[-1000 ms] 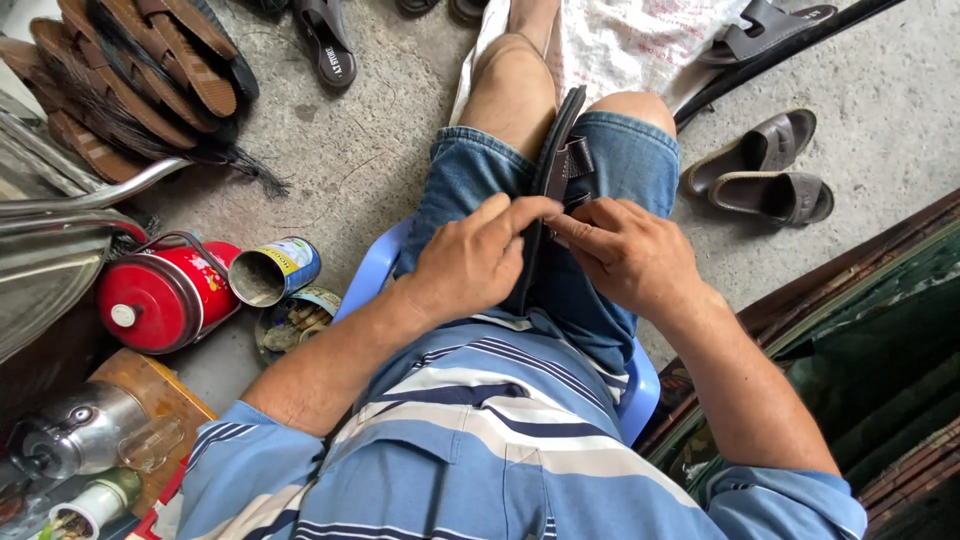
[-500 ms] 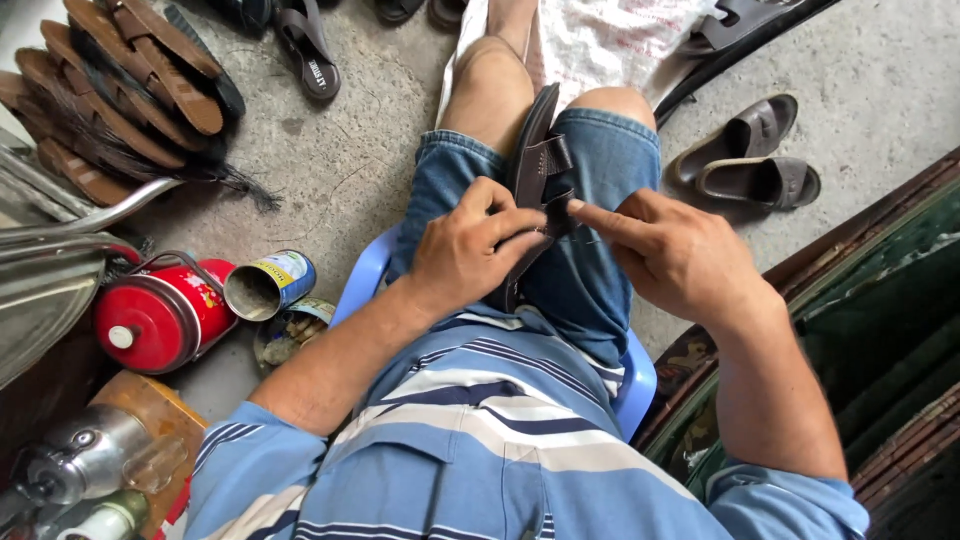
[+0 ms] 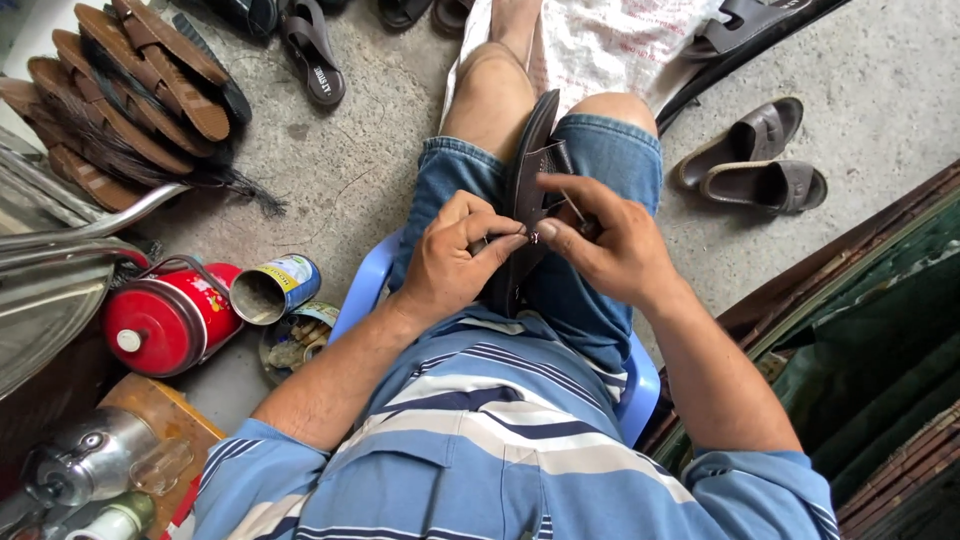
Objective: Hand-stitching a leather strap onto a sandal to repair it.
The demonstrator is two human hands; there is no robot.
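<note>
Far left: stack of flat brown leather sandals (image 3: 120,80) fanned on rough grey concrete floor (image 3: 350,170); curved, dull silver metal sheet (image 3: 50,300) below. Round red metal canister (image 3: 165,320) lying on its side, smooth and glossy, beside open tin can with pale label (image 3: 270,288), dusty inside. Light blue plastic stool (image 3: 365,285) edge showing under denim shorts.

Centre: dark brown leather sandal (image 3: 530,170) standing on edge between the knees, sole long and narrow, strap facing right. Left hand (image 3: 455,255) curled, thumb and forefinger pinched narrow against the sandal's edge, tips meeting those of the other hand. Right hand (image 3: 610,240) closed around the strap side, forefinger laid along a thin metal needle or awl (image 3: 570,205); tool mostly hidden, kind uncertain. Both grips tight on the sandal.

Right: pair of grey-brown moulded slide sandals (image 3: 755,160) on concrete, matte, well apart from the hands. White woven sack (image 3: 620,45) under the shins.
</note>
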